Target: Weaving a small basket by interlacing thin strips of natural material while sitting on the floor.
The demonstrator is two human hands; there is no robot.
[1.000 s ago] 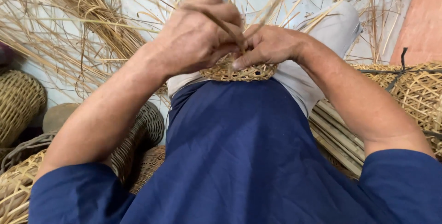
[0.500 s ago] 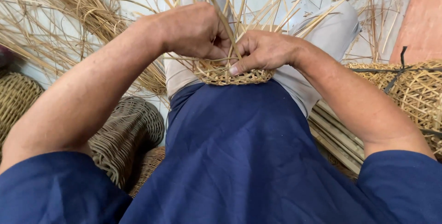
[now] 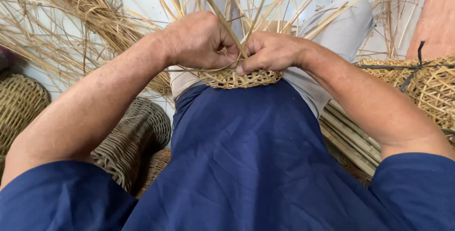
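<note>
Two hands (image 3: pixel 237 46) on flat woven cane (image 3: pixel 244 78)

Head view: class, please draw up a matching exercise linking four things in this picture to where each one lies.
Things:
1. woven piece
2. left hand
3. finished baskets
4. bundle of flat strips

Places:
A. under the right forearm
B. on the lap, beneath both hands
C. low on the left, beside the blue shirt
D. gripping a strip, touching the right hand

Pairs: 1-B, 2-D, 3-C, 4-A
</note>
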